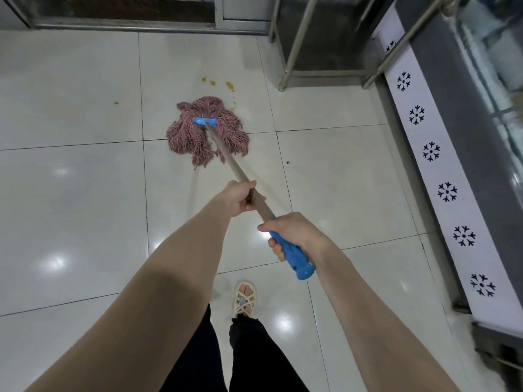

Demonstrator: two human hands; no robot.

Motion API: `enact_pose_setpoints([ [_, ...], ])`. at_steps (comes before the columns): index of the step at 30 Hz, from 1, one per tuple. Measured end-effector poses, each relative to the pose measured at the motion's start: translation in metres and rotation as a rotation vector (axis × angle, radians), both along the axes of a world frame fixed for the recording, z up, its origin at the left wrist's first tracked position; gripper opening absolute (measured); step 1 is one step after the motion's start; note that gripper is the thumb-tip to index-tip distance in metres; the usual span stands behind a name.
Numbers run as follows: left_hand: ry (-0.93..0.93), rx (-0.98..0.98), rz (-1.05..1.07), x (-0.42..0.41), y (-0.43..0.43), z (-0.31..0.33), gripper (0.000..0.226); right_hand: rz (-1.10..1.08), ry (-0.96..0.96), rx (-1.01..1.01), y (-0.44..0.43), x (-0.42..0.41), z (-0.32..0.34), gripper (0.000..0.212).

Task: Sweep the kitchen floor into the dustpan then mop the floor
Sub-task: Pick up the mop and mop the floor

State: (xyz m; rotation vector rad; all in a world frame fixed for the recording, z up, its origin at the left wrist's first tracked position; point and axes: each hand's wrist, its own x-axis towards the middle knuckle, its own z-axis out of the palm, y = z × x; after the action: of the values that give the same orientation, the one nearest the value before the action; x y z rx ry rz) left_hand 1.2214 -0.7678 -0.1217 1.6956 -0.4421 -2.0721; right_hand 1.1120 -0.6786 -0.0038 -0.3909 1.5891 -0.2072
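A string mop with a pinkish-red head and a blue clamp lies spread on the glossy white tile floor. Its grey pole runs back toward me. My left hand grips the pole partway up. My right hand grips the blue end grip lower in the view. Yellow stains lie on the tiles just beyond the mop head, and one small yellow spot sits to its left.
A chest freezer with a white snowflake strip runs along the right. Metal table legs stand at the upper right. A metal cabinet base lines the far wall. My sandalled foot is below the hands. A dark speck lies right of the mop.
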Motion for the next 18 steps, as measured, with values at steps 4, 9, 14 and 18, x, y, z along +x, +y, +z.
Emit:
enact_pose_setpoints([
  [4, 0.002, 0.009, 0.035, 0.049, -0.018, 0.002, 0.023, 0.056, -0.023, 0.009, -0.023, 0.044, -0.001, 0.019],
  [9, -0.032, 0.027, 0.111, 0.134, -0.043, -0.002, 0.021, 0.113, -0.082, -0.007, -0.054, 0.125, -0.016, 0.02],
  [14, -0.065, 0.008, 0.197, 0.23, -0.066, -0.012, 0.023, 0.151, -0.183, 0.021, -0.089, 0.211, -0.03, 0.019],
  [18, -0.113, 0.01, 0.285, 0.297, -0.073, -0.018, 0.025, 0.274, -0.202, 0.009, -0.109, 0.269, -0.044, 0.02],
])
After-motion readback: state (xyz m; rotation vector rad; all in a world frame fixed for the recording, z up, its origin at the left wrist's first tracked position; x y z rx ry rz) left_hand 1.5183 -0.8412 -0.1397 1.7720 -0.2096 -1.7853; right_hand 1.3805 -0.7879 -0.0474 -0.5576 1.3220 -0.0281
